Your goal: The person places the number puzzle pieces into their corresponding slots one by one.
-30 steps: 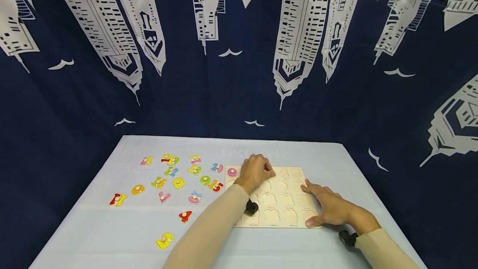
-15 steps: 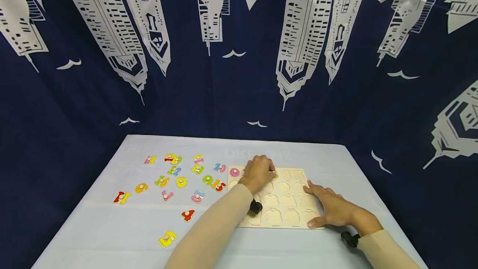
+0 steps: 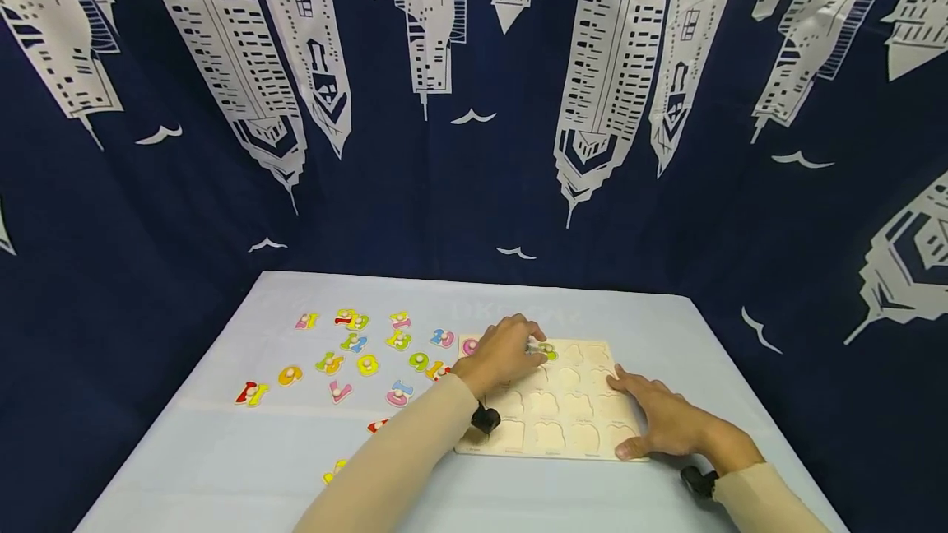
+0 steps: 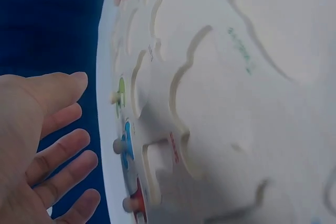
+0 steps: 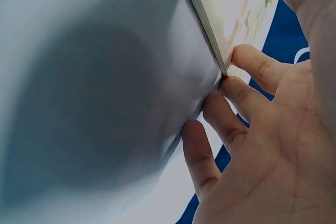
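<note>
A pale wooden number puzzle board (image 3: pixel 551 403) with cut-out slots lies on the table. My left hand (image 3: pixel 504 356) hovers over its far row, fingers loosely spread and holding nothing. Just beyond those fingertips sits a green number piece (image 3: pixel 548 350) in its slot. The left wrist view shows the green piece (image 4: pixel 122 88), a blue piece (image 4: pixel 127 142) and a red piece (image 4: pixel 139 198), each with a knob, in the row beside the hand. A pink 0 (image 3: pixel 470 346) fills the far left slot. My right hand (image 3: pixel 659 418) rests extended fingers along the board's right edge, thumb at the near corner.
Several loose number pieces lie left of the board, among them a yellow 8 (image 3: pixel 367 364), a pink 7 (image 3: pixel 341 391) and a pink-and-blue 10 (image 3: pixel 399 392). The left sleeve (image 3: pixel 392 455) partly covers a red piece (image 3: pixel 376 426) and a yellow piece (image 3: pixel 334 471).
My left hand has let go of the green piece and drawn back to the left, leaving that piece in its slot. The right hand stays at the board's edge.
</note>
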`<action>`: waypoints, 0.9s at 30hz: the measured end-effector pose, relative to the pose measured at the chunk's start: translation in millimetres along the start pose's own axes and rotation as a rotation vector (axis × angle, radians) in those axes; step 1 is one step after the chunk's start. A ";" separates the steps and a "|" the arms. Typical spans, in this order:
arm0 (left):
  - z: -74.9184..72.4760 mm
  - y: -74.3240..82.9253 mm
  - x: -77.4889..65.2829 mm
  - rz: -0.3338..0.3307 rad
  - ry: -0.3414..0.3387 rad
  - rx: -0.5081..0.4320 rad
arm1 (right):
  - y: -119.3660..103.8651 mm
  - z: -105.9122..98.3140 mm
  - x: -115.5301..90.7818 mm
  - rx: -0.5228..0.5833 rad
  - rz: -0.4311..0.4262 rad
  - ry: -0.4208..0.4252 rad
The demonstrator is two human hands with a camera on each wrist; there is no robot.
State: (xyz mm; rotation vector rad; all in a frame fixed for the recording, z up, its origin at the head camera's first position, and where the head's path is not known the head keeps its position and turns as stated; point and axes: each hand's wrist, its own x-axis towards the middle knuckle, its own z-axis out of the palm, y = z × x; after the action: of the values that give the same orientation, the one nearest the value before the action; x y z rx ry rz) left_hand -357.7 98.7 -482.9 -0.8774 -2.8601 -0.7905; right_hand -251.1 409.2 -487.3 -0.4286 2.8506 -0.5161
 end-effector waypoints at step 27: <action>-87.6 -83.3 -117.4 0.086 0.084 -0.042 | 3.7 2.0 1.6 -0.002 -0.025 0.006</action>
State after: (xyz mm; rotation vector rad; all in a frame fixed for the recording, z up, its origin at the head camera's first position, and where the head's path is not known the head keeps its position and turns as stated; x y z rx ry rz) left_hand -312.8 -62.9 -467.2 -0.9420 -2.7231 -0.8598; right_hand -253.0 411.4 -490.8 -0.4648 2.8553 -0.5203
